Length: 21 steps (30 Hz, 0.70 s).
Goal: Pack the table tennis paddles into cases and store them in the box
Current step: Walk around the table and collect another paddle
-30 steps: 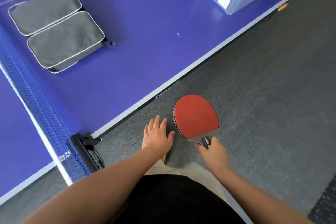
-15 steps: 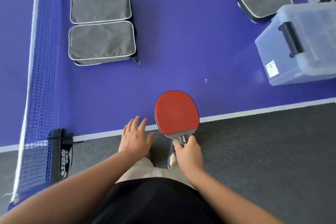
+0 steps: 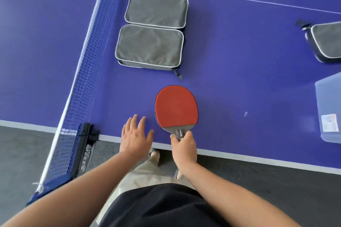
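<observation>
The right hand (image 3: 183,148) has its grip closed around the short handle of the paddle (image 3: 176,106), thumb and forefinger pinching where handle meets blade, so the red face points up and the blade reaches away toward twelve o'clock, out over the near part of the counter (image 3: 239,51). Holding it by the handle with the blade leading looks like a way to keep the rubber untouched and to feed the wide end in first. The left hand (image 3: 135,134) holds nothing; its fingers are spread and relaxed at about nine o'clock from the paddle, over the counter's near edge, probably kept free to steady or lift a flap. The open case (image 3: 152,29) lies flat at roughly eleven to twelve o'clock from the grip, its two grey halves side by side and touching along the hinge, close beside the net (image 3: 86,72); lying open like that, it seems ready to take the paddle. The blade's tip is near the case's near edge but apart from it. A second case (image 3: 326,40) sits far off at two o'clock, cut by the frame edge, and the clear box (image 3: 328,108) stands at three o'clock, well apart from the paddle, only partly in view.
</observation>
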Motion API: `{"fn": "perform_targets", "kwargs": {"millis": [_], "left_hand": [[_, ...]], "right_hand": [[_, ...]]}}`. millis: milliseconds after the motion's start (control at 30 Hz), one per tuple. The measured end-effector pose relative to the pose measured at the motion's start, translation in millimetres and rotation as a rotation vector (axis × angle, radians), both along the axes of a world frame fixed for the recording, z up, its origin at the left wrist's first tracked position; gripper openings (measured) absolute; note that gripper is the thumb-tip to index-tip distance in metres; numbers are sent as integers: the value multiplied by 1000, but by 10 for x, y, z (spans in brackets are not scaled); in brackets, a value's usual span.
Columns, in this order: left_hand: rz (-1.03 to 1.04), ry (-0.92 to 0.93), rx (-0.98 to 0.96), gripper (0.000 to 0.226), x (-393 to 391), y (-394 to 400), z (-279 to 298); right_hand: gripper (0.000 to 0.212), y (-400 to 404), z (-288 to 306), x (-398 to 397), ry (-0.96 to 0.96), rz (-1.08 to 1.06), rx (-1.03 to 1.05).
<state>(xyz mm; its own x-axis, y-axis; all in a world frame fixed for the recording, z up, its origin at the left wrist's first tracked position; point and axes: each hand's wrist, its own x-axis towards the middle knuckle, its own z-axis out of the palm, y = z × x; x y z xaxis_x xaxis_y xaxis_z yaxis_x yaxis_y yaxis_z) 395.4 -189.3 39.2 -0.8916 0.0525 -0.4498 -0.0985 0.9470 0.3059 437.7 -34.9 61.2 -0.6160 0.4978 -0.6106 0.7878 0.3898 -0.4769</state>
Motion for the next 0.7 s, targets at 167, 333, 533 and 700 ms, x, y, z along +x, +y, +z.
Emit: {"fn": "perform_targets", "kwargs": {"millis": [167, 333, 533, 700], "left_hand": [[-2, 2, -2, 65, -392, -298, -9], [-35, 2, 3, 64, -676, -515, -41], [-57, -3, 13, 64, -817, -660, -102], [-57, -5, 28, 65, -832, -694, -146]], "right_hand": [[29, -379, -77, -462, -9, -64, -16], [32, -601, -226, -750, -25, -79, 47], [44, -694, -331, -826, -106, -45, 153], [47, -748, -352, -804, -56, -91, 159]]}}
